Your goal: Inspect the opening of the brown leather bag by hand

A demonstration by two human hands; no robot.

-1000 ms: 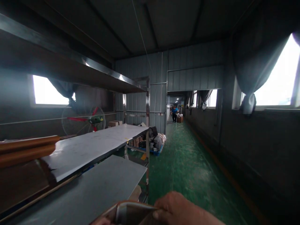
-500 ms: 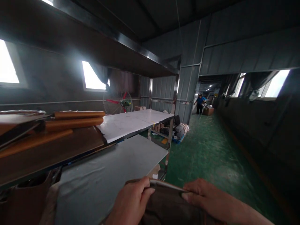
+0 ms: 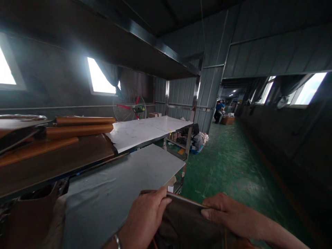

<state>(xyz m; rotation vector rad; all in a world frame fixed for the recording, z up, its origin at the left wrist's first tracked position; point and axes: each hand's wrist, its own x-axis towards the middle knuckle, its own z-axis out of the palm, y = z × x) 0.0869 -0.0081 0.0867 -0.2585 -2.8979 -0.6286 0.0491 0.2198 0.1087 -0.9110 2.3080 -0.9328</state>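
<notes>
A dark brown piece of sheet material, leather-like with a pale cut edge along its top, hangs between my hands at the bottom of the view. My left hand pinches its upper left edge, thumb on the near side; a metal band circles that wrist. On the upper right edge, my right hand grips with thumb and fingers closed. Folds run down the face below my fingers, and its lower part is cut off by the frame. Left of it lies a grey sheet on the lower surface.
Orange-brown rolls lie on a shelf at left beside a white sheet. A metal post carries an upper shelf. Beyond stand a fan, dark bundles, and a person by a box on the green floor.
My hands keep their grip on the brown material, which has risen slightly. The view has shifted a little. The distant person has turned and bent toward the box.
</notes>
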